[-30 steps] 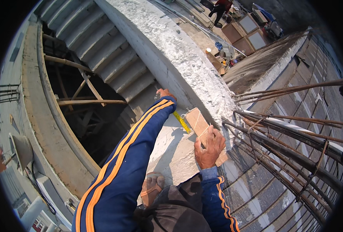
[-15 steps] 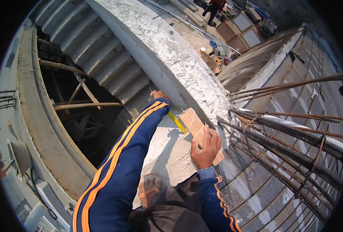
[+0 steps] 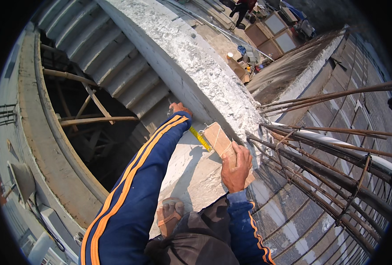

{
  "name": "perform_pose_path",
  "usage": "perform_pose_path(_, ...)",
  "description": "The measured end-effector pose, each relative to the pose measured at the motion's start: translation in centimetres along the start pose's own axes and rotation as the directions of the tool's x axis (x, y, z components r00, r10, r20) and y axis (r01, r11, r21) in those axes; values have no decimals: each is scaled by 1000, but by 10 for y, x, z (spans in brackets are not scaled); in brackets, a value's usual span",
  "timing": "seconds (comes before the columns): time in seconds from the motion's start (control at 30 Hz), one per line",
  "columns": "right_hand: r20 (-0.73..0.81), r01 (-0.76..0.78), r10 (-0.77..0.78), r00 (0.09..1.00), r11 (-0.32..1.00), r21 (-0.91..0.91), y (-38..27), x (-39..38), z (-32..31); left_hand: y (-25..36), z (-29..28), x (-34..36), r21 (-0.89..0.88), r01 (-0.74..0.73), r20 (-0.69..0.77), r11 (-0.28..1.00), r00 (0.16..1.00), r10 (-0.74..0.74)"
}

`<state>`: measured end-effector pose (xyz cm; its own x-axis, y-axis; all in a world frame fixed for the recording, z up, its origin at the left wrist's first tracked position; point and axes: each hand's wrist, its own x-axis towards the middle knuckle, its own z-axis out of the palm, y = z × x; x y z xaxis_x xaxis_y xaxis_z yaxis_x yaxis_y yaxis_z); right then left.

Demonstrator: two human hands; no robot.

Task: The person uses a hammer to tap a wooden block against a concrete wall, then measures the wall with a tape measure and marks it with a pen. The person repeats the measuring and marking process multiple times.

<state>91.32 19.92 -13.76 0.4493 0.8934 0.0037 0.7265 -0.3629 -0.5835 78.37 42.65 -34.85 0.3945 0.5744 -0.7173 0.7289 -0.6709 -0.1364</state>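
My left hand [image 3: 177,108], at the end of a navy sleeve with orange stripes, is closed on a greyish tape measure [image 3: 170,112], partly hidden by my fingers. Its yellow blade [image 3: 200,138] runs down-right across the pale concrete landing [image 3: 185,174] to a flat wooden block [image 3: 216,137] wound with white string. My right hand [image 3: 235,168] grips the lower part of that block beside a rough white parapet [image 3: 204,66]. My sandalled foot [image 3: 168,216] is on the landing below.
Concrete steps [image 3: 107,62] descend beside an open dark drop [image 3: 94,145] with wooden props. Bundled rebar [image 3: 319,150] sticks out at right over a gridded surface. Beyond the parapet, a person [image 3: 242,9] stands among pipes, boards [image 3: 266,33] and scattered items.
The whole view has shifted slightly left and up since a second ago. Both my hands keep hold of the same things, with little movement relative to the landing.
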Motion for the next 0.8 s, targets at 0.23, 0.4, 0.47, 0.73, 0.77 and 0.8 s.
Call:
perform_pose_path(0.23, -14, 43, -44, 999, 997, -67, -2, -3, 4, -2, 8, -5, -20, 16, -45, 1000, 999, -17)
perform_pose_path(0.4, 1, 78, -78, 997, 993, -86, 1, -5, 4, -3, 6, -9, 1, 1, -42, 1000, 999, -1)
perform_pose_path(0.47, 5, 92, -92, 996, 992, -90, 2, -6, 4, -3, 5, -10, -16, 2, -35, 1000, 999, -2)
perform_pose_path(0.73, 7, 131, -131, 991, 988, -83, 3, -7, 2, -5, -1, -11, 6, -9, -8, 1000, 1000, 9)
perform_pose_path(0.77, 3, 140, -140, 990, 988, -66, 3, -8, 1, -5, -2, -11, -3, -15, 4, 1000, 1000, 15)
perform_pose_path(0.8, 7, 138, -138, 990, 987, -82, 2, -8, 1, -5, -3, -11, -3, -9, 12, 1000, 1000, 9)
